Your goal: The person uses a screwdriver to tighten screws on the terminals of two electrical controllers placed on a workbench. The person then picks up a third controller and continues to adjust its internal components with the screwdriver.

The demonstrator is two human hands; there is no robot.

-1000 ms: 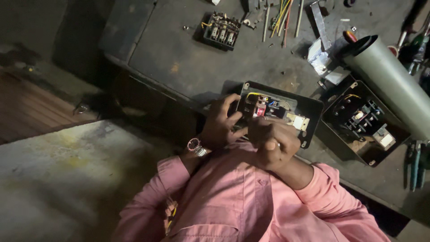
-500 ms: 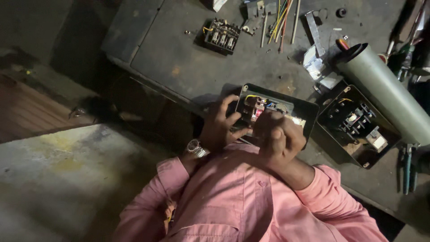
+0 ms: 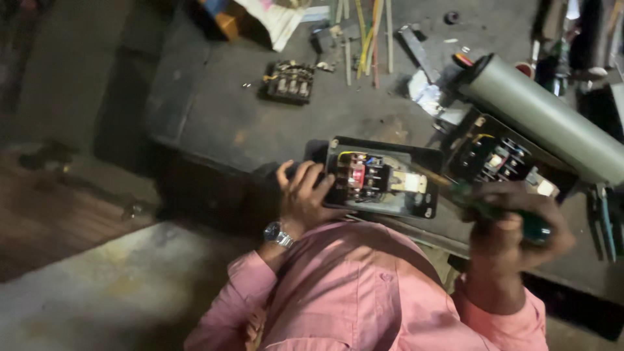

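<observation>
An open black electrical box (image 3: pixel 383 177) with a red-and-black switch block and coloured wires inside is seen at the near edge of the dark metal surface (image 3: pixel 214 110), tilted up toward the camera. It is gripped at its left wall by the left hand (image 3: pixel 305 195), fingers curled over the rim, thumb underneath; a wristwatch (image 3: pixel 278 233) is worn on that wrist. A green-handled screwdriver (image 3: pixel 500 211) is clenched in the right hand (image 3: pixel 513 227), fist closed around the handle, held just right of the box with the shaft angled toward the box interior; whether the tip is touching anything cannot be told, the area is blurred. A second open box (image 3: pixel 497 156) lies just behind on the right, partly under a grey pipe (image 3: pixel 552 117). A loose contactor block (image 3: pixel 289 81) and a bundle of coloured wires (image 3: pixel 364 32) lie further back. Risks judged: the box is supported mostly by one hand at the edge, so a push from the screwdriver could twist it out of the grip or off the surface. A slip of the tip could nick wires or jab the left fingers, which are close to the components. Poor light makes misplacement likelier.
</observation>
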